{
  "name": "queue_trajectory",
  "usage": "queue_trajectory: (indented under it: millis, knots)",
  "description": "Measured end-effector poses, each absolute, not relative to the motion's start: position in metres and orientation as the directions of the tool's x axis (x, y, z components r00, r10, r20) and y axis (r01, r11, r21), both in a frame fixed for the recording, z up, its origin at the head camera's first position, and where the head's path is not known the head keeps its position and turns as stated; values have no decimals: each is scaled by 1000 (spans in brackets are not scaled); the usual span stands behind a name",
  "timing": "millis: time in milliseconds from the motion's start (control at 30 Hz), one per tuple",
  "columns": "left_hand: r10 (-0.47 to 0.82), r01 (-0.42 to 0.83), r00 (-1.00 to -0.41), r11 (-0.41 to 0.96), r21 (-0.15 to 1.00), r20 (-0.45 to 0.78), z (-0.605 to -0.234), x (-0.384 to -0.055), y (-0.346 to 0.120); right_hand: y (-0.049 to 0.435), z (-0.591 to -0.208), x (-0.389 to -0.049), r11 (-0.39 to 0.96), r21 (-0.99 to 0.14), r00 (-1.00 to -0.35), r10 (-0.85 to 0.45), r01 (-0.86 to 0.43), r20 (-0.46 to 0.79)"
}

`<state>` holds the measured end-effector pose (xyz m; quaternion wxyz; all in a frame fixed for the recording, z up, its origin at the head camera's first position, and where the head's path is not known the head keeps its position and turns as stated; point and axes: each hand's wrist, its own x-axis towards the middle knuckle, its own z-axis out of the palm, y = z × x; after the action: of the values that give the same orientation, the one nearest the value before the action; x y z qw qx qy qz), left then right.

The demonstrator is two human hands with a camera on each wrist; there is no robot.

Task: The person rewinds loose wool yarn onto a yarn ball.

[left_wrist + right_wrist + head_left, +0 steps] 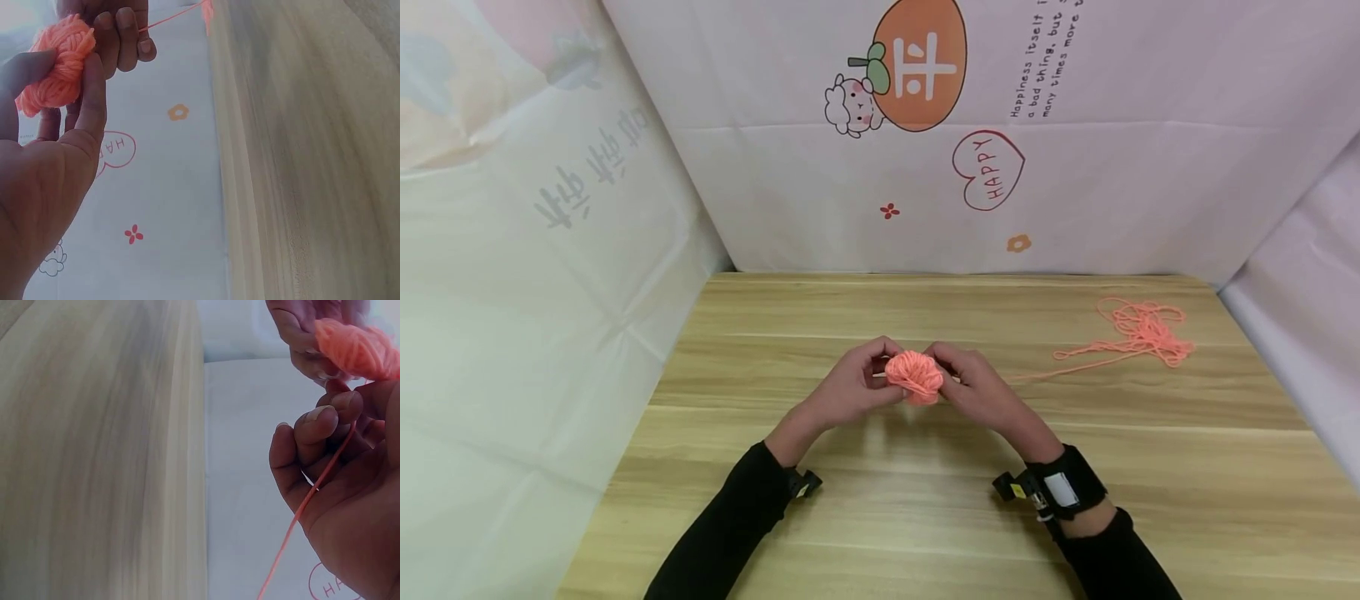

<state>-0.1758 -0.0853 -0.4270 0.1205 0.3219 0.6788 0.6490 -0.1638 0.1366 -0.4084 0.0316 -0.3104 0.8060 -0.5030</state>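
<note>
One coral yarn bundle [914, 377], held over the middle of the counter [880, 517].
I see the left hand [856, 387] pinching it between thumb and fingers, the right hand [983, 393] curled round a strand [294, 526] that runs to a tangle [1150, 333] at far right; on the far cloth [775, 200] I read "HAPPY" inside a heart [988, 171], plus "Happiness itself" and "many times more".

We count one left hand [853, 389], one right hand [981, 393], one wound yarn bundle [914, 375], one loose yarn heap [1150, 333], one table [895, 533] and two black sleeves [718, 525]; on the back cloth [767, 200], one heart [988, 169], two flowers [890, 212], one cartoon animal [854, 104].
</note>
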Motion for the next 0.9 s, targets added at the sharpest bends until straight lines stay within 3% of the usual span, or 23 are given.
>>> queue_trajectory:
  millis: [267,533,733,900]
  knots:
    - [475,238,-851,-34,971,225,-416,-171,-85,139,-433,-173,301,-814,-790,-546,-496,279]
    - [332,192,-924,-21,981,188,-439,-184,-89,137,-449,-178,360,-783,-793,-550,-508,262]
    - [216,193,-961,83,978,171,-445,-186,-91,134,-448,-176,407,-745,-789,-560,-529,255]
    - [195,204,-967,208,957,164,-448,-185,-91,134,-447,-175,401,-735,-774,-577,-547,261]
